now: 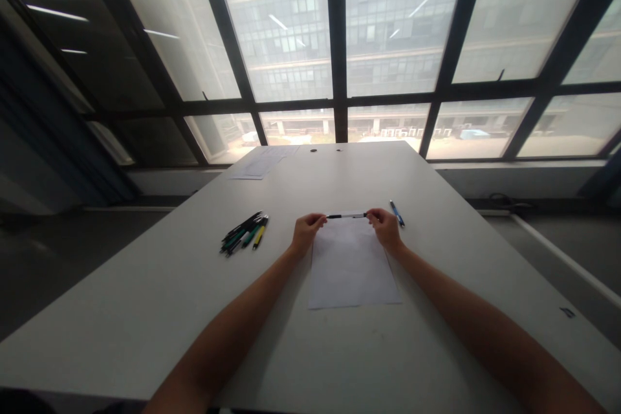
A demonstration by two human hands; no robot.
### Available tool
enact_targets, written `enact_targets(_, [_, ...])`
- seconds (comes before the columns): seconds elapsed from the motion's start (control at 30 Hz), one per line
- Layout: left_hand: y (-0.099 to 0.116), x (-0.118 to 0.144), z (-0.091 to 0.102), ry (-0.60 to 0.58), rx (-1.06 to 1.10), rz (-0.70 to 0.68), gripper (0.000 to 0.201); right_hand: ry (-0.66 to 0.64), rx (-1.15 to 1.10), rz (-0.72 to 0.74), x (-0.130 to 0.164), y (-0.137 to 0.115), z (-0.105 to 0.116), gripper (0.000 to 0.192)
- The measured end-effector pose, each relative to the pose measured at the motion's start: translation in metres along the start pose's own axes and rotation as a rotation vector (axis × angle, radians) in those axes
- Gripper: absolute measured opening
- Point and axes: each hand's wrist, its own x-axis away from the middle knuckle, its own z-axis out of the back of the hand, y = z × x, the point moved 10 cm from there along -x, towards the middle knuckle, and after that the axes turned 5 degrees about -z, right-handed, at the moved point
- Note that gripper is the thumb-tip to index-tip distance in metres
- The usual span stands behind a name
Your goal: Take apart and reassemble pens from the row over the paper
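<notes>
A pen [350, 215] with a black grip and a pale barrel lies level between my two hands, over the far edge of a white sheet of paper [355, 272]. My left hand [307, 233] pinches its black end. At the opposite end, the fingers of my right hand [384, 226] are closed on it. Just right of my right hand, a blue pen [396, 214] rests on the table. To the left of my left hand lies a pile of pens [242, 233], mostly black and green, with one yellow.
The white table [145, 310] stretches towards large windows with dark frames [339, 45]. More printed sheets [259, 163] lie at its far left corner. Two small dark spots show near the far edge. A small dark mark [566, 312] is at the right edge.
</notes>
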Motion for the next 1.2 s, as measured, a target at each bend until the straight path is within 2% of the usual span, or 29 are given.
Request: enact_targets(1.2, [0.0043, 0.0005, -0.0002, -0.013, -0.044, -0.016, 0.031, -0.016, 0.006, 0.02, -0.0006, 0.0027, -0.0016, 0.023])
